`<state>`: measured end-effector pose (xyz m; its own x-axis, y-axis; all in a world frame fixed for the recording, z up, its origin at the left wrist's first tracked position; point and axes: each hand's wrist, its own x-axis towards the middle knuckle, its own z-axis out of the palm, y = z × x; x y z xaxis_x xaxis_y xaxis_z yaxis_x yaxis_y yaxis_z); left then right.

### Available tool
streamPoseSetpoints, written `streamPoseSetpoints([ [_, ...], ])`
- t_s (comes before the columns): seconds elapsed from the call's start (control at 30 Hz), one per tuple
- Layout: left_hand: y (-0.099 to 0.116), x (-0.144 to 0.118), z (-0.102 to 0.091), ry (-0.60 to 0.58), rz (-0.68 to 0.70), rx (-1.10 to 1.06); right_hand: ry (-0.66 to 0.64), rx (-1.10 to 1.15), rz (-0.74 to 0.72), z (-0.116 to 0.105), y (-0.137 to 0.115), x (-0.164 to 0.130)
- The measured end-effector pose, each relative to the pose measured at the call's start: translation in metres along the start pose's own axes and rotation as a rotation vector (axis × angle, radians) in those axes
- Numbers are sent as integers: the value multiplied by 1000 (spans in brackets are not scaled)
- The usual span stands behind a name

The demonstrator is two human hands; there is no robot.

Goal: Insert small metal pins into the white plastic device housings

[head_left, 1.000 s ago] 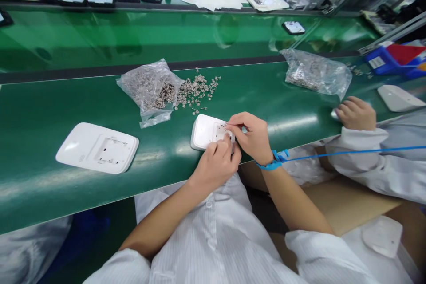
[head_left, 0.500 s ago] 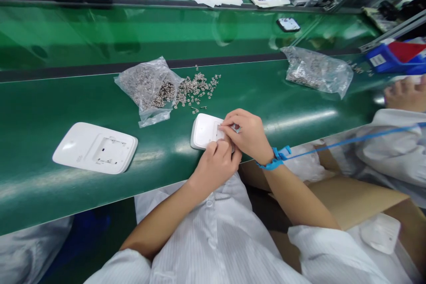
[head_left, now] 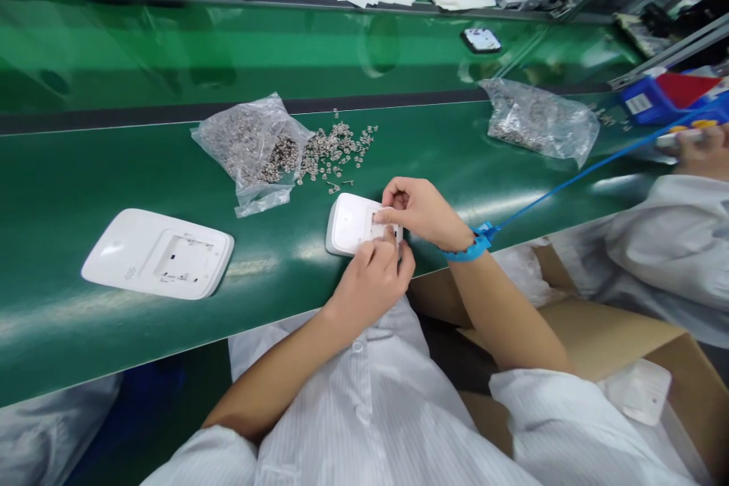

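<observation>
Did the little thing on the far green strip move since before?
Yes, leftward, judged against the right-hand clear bag: the little thing was right of the bag's upper left corner; now it sits almost straight behind that corner.

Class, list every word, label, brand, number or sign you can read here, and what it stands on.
Readable text: none.
White label on the blue bin: too blurred to read.
Faint marks on the middle white housing: too small to tell print from holes.
Mark cluster on the left white housing: likewise.
</observation>
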<state>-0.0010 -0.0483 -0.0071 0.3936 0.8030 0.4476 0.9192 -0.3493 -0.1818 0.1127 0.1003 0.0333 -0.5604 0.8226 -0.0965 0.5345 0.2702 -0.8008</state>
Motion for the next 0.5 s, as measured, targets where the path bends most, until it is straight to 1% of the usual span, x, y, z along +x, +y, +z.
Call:
streamPoseSetpoints([
  [0.03,0,0,0,2,0,-2,-6,-1,-25,-1,1,1],
  [0.1,-1,1,0,7,-7,-6,23,-38,-122,1,3,-1],
  [0.2,-2,1,0,13,-14,-10,125,-150,-307,8,7,-9],
  [0.27,-2,1,0,13,-3,-13,197,-228,-377,14,9,-14],
  [0.37,-2,1,1,15,-1,-24,226,-337,-385,19,9,-17],
  [0.5,-2,1,2,32,-10,-49,185,-436,-348,21,6,-13],
])
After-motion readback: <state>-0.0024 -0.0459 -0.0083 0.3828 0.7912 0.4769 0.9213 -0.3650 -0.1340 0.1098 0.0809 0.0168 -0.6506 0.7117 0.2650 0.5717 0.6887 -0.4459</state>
